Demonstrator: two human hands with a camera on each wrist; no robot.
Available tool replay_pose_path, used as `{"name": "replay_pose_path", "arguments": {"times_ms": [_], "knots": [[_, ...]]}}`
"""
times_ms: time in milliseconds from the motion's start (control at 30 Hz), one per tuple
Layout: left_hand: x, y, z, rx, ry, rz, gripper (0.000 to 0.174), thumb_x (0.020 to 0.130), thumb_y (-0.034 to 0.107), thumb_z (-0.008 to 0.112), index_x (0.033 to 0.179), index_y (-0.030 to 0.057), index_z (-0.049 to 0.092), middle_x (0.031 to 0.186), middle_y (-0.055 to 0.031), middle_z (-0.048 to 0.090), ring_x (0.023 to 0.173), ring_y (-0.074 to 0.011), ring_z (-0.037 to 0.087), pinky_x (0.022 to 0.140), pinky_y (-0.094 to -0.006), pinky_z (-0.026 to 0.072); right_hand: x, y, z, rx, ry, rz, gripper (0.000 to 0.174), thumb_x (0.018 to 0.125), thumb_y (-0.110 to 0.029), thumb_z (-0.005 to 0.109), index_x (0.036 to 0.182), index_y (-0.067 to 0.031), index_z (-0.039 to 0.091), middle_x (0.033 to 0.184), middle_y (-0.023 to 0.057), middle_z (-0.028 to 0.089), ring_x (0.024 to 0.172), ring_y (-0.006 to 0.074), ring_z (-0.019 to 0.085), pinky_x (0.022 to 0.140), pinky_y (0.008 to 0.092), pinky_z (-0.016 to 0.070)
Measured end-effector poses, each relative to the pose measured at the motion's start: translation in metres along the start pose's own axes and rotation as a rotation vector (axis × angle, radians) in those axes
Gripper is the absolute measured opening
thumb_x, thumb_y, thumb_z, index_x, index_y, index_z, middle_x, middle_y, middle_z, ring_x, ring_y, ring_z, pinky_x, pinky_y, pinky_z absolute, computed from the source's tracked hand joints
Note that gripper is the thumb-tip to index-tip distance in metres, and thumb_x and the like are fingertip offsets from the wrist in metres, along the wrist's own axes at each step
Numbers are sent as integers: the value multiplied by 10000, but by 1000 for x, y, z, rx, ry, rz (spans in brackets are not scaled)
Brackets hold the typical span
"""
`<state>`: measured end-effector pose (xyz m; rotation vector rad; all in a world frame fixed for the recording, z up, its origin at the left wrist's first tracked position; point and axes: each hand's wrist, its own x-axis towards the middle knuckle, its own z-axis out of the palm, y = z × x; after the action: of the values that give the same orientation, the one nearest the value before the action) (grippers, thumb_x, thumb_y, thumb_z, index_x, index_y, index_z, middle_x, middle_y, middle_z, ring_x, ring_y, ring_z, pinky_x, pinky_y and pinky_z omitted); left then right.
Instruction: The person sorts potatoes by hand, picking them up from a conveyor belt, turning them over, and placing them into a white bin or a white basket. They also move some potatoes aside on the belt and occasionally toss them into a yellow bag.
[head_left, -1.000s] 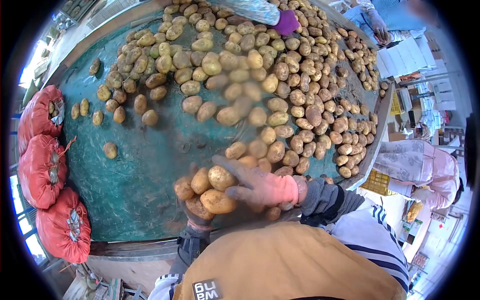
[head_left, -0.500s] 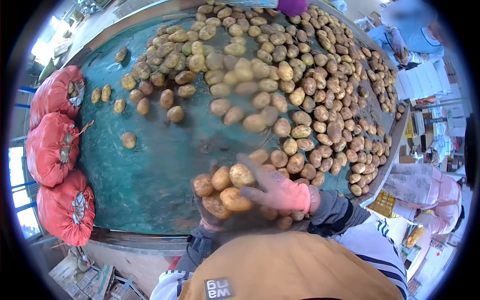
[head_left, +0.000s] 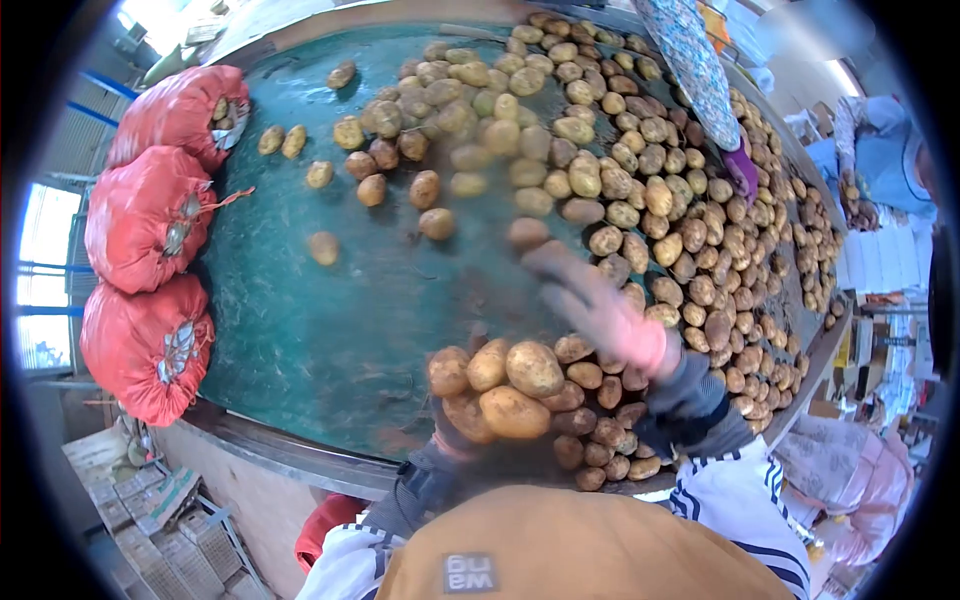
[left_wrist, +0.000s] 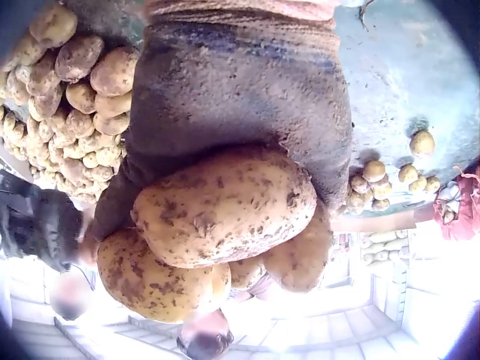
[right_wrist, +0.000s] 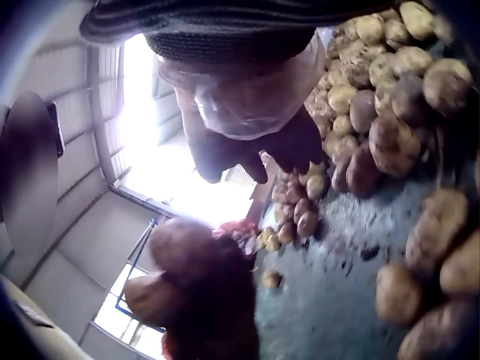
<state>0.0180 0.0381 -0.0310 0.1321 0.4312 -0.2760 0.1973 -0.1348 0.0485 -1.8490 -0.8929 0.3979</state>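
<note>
My left hand, in a dirty grey glove with a pink cuff, holds several potatoes bunched in its palm near the table's front edge. Mud-flecked potatoes cover most of its fingers in the left wrist view. Blurred by motion, my right hand in a pink and grey glove reaches out over the table, fingers extended. Just beyond its fingertips lies a brown potato. The right wrist view shows the right hand's fingers loosely spread, with nothing gripped.
Loose potatoes heap along the right of the green tabletop. Red mesh sacks stand along the left. Another person's purple glove rests among the potatoes. More potatoes gather beside my left hand at the front edge.
My right hand has left the potatoes in my left hand and moved away across the table. The left hand keeps its bunch. The head view has shifted, and the purple-gloved hand now shows farther right.
</note>
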Motion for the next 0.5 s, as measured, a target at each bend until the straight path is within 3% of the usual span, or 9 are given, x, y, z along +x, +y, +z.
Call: {"name": "replay_pose_path", "arguments": {"times_ms": [33,67,100,167,267,333,400,467,500], "knots": [[-2,0,-1,-2,2,4,116,924,205,563,957,125,485,896,6,369,813,-191,372,787,-354,479,14,18,-8,-211,24,-45,385,925,-135,626,1281,-3,560,1252,190,570,1138,344,565,991,390,450],[-4,-1,-1,-2,4,12,117,924,205,563,958,124,485,897,5,371,815,-192,373,787,-354,479,34,31,-26,-718,128,-438,469,913,-175,632,1341,-21,518,1240,167,566,1116,335,564,978,392,456],[-7,0,-1,-3,6,24,117,925,205,563,959,124,486,899,4,372,816,-192,375,787,-354,480,49,48,-32,-570,168,-47,490,905,-213,648,1353,-59,523,1278,182,556,1132,371,557,985,422,454],[-14,1,-2,-6,3,40,118,925,205,564,961,122,488,902,3,376,819,-193,378,787,-353,481,73,84,-45,-855,322,134,608,877,-350,660,1416,-129,486,1382,200,514,1256,437,476,1041,509,404],[-27,4,-8,-21,5,66,119,926,205,564,965,120,490,906,0,381,823,-194,383,788,-352,482,62,115,-37,-1040,322,54,645,859,-390,663,1420,-130,480,1399,195,504,1275,440,456,1051,527,387],[-37,9,-12,-23,12,76,120,926,204,564,967,118,492,909,-2,385,825,-195,386,788,-352,483,59,71,-33,-910,101,266,630,860,-387,669,1403,-120,492,1350,206,533,1238,435,486,1040,502,403],[-47,18,-18,-44,18,96,121,926,204,564,970,117,493,912,-3,388,828,-195,390,789,-351,484,53,74,-25,-445,-98,284,498,857,-365,697,1262,-89,612,1203,201,595,1127,396,550,972,477,434],[-56,28,-24,-61,28,117,122,927,204,564,972,115,495,915,-5,392,831,-196,393,789,-350,485,60,15,-2,-775,-220,73,440,860,-348,697,1214,-93,646,1217,186,598,1126,377,556,956,482,433],[-61,34,-28,-66,38,124,122,927,204,564,973,115,495,916,-6,393,832,-197,395,789,-350,485,74,25,12,-772,-88,-18,401,870,-322,683,1208,-107,650,1215,168,601,1126,376,554,966,478,425]]}}
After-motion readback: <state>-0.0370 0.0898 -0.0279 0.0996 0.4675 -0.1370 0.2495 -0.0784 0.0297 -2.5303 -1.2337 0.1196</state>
